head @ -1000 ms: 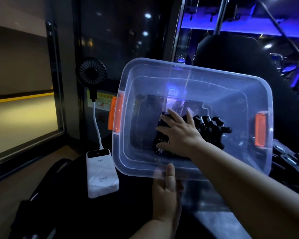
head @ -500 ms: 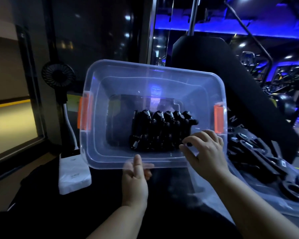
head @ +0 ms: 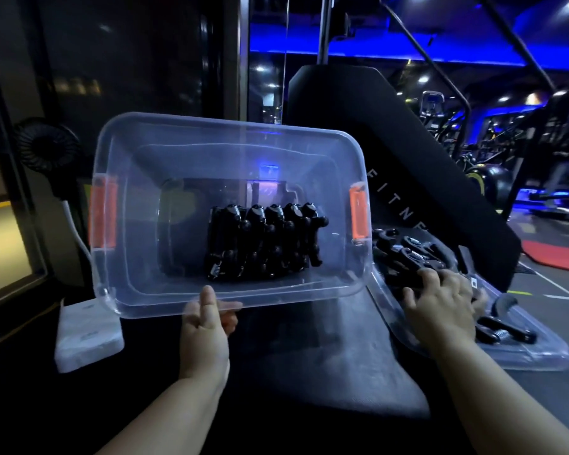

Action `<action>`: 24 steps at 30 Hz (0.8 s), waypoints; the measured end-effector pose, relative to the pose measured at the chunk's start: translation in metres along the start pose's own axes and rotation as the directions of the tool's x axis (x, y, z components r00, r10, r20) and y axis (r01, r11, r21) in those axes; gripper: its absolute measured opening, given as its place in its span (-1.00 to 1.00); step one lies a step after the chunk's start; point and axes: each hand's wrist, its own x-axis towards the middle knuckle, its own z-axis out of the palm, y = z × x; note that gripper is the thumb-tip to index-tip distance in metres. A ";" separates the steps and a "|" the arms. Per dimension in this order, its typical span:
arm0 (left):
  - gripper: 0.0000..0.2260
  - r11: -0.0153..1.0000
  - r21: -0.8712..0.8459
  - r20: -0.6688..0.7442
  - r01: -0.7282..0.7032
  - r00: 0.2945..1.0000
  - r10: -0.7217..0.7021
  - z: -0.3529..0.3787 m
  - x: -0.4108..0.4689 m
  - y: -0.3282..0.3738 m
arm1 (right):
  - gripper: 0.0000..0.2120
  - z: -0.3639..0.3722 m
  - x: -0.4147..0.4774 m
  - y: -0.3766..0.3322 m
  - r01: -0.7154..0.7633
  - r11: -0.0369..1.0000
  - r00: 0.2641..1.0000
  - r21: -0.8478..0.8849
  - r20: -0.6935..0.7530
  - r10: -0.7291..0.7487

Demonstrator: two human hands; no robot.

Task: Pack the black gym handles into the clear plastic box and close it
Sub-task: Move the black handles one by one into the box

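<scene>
Beneath right hand (head: 440, 310), loose handles (head: 408, 256) partly hidden.

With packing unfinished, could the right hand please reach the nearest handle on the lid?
Probably yes: the right hand, gripping the piled handles, is beside that handle on the lid, with nothing between.

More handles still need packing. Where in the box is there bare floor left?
Bare floor lies in the clear box between the packed handles and the left orange latch, plus a strip along the far wall. It is tight by the right orange latch.
</scene>
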 end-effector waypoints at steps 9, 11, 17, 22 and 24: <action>-0.75 1.000 -0.016 -0.006 0.001 1.000 -0.001 0.003 -0.001 -0.002 | -0.66 -0.002 -0.001 0.001 0.004 1.000 1.000 0.024 -0.031 -0.003; -0.74 1.000 -0.008 0.001 -0.001 1.000 0.001 0.002 0.000 -0.003 | -0.63 -0.003 -0.003 0.003 0.032 0.998 0.998 0.054 -0.061 -0.029; -0.73 1.000 0.007 0.002 0.001 1.000 -0.001 0.002 0.000 -0.004 | -0.61 -0.004 -0.008 -0.001 0.137 0.975 0.979 0.173 -0.175 -0.106; -0.71 1.000 0.006 0.006 0.003 1.000 -0.003 0.001 0.001 -0.004 | -0.62 -0.003 -0.017 -0.009 0.253 0.950 0.950 0.182 -0.233 -0.208; -0.72 1.000 0.011 0.006 0.006 1.000 -0.006 0.001 0.001 -0.004 | -0.67 -0.002 -0.021 -0.011 0.299 0.946 0.936 0.125 -0.231 -0.265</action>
